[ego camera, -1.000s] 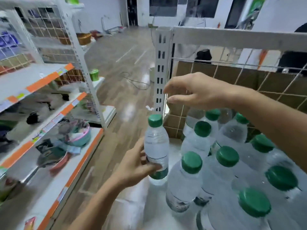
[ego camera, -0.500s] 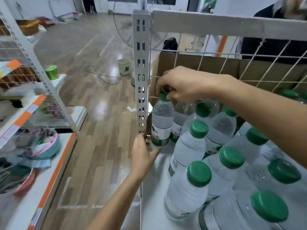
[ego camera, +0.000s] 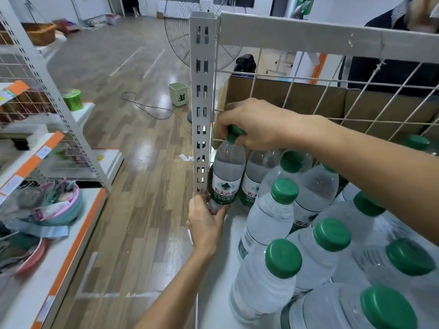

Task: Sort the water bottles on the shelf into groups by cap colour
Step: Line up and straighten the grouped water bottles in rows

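Observation:
A clear water bottle point(ego camera: 227, 172) with a green cap stands at the back left corner of the white shelf point(ego camera: 215, 295), against the slotted upright post point(ego camera: 202, 103). My right hand point(ego camera: 251, 125) pinches its green cap from above. My left hand point(ego camera: 206, 222) grips the bottle's base beside the foot of the post. Several more green-capped bottles point(ego camera: 273, 219) crowd the shelf to the right and toward me, standing close together.
A wire grid panel point(ego camera: 332, 103) backs the shelf, with a cardboard box point(ego camera: 297, 98) behind it. Across the wooden floor aisle stands another shelf unit point(ego camera: 47, 233) holding bowls and clutter. A fan point(ego camera: 183, 41), a small bin point(ego camera: 178, 93) and a cable lie on the floor.
The bottle went from the shelf's front left, held in my left hand, back to the corner by the post. My right hand came down onto its cap; my left slid to its base.

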The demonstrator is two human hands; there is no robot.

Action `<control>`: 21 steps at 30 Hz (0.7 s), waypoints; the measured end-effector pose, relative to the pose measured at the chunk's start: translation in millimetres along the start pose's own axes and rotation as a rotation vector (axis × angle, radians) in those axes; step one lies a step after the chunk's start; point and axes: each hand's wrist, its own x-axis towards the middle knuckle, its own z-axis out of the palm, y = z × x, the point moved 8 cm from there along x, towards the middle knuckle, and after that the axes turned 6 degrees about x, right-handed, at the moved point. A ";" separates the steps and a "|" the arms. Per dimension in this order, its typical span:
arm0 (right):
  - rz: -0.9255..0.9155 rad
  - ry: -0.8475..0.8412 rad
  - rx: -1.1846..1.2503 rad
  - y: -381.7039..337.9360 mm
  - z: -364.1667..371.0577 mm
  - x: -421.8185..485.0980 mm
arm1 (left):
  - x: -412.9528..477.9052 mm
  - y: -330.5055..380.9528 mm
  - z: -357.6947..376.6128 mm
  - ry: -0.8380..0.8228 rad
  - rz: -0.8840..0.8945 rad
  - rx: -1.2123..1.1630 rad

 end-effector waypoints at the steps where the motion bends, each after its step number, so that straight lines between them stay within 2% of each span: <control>1: 0.000 0.005 -0.007 -1.2 -0.2 -1.4 | -0.2 0.6 -0.7 0.002 0.005 -0.007; 5: 0.059 0.076 -0.079 0.7 -14.4 -14.1 | -1.5 4.6 -2.5 -0.005 0.050 -0.013; 8: 0.125 0.178 -0.287 8.0 -38.1 -32.5 | -1.3 7.1 -1.0 -0.027 0.084 0.017; 11: 0.295 0.058 -0.477 27.2 -36.1 -46.1 | -1.8 9.2 -0.8 -0.018 0.078 0.011; 14: 0.423 -0.079 -0.344 47.7 -15.1 -51.0 | -4.5 8.8 -1.8 0.003 0.046 0.010; 18: 0.418 -0.064 -0.036 55.6 -7.3 -47.0 | -6.0 11.0 -3.7 0.015 0.031 0.002; 21: 0.361 -0.065 0.024 53.3 -5.3 -45.7 | -7.1 12.1 -4.4 0.018 0.022 -0.003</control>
